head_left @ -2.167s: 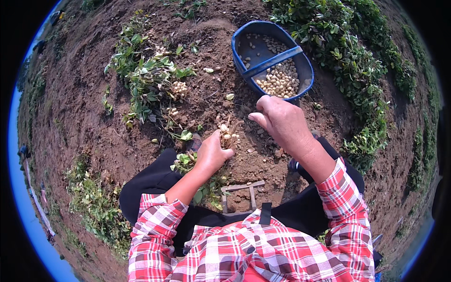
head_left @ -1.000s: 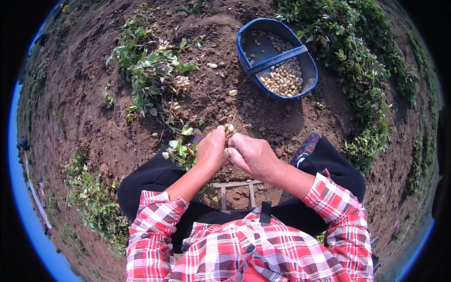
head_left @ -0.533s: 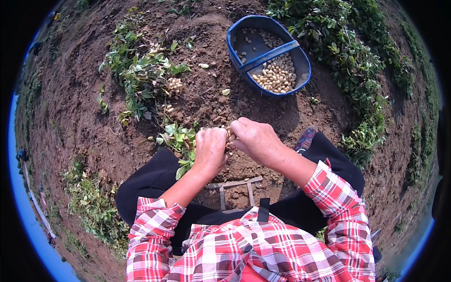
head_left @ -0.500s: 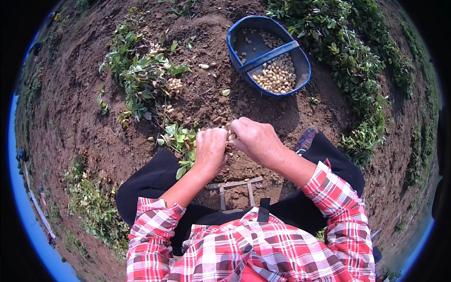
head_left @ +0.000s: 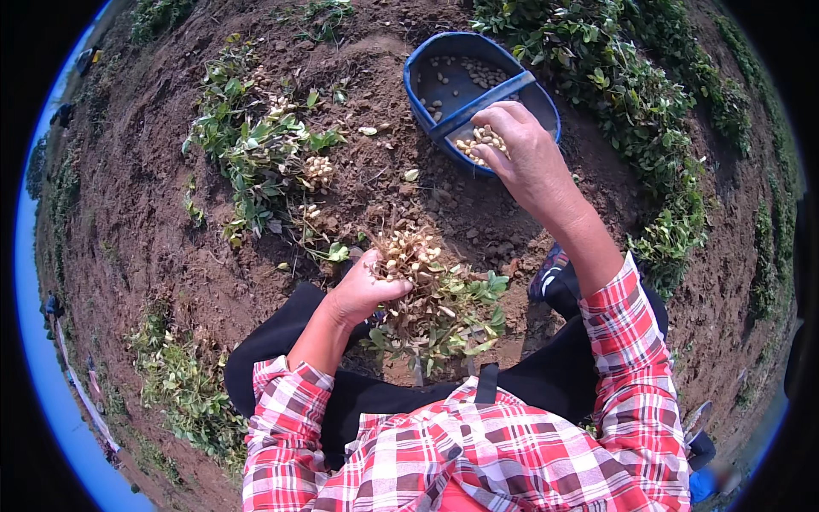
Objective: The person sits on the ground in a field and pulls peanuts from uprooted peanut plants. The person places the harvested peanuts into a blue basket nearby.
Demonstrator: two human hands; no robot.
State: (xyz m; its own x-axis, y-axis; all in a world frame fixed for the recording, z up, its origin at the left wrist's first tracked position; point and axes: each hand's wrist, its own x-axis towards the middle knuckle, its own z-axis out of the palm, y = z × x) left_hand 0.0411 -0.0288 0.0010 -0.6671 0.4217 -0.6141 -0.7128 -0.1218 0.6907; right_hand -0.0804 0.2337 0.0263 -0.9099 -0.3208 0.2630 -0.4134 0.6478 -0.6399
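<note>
My left hand (head_left: pixel 365 290) is closed round an uprooted peanut plant (head_left: pixel 412 258). Pale pods and roots cluster at its upper end, and its green leaves spread to the right and down toward my lap. Over the near half of a blue bucket (head_left: pixel 439 121), my right hand (head_left: pixel 531 158) reaches with thumb and forefinger apart. Loose peanuts (head_left: pixel 479 143) show in the bucket between those fingers; my other fingers are partly hidden. More pods lie scattered in the bucket's far half, beyond its crossing handle (head_left: pixel 486 102).
Pulled peanut plants (head_left: pixel 247 141) with pods lie on the brown soil to the left. Another leafy heap (head_left: pixel 183 392) sits at the lower left. A long row of green plants (head_left: pixel 631 111) runs down the right. My dark-trousered knees are spread either side.
My right hand has left my left hand and moved up and right to the bucket. My left hand has turned, and the peanut plant in it now lies upturned with pods showing.
</note>
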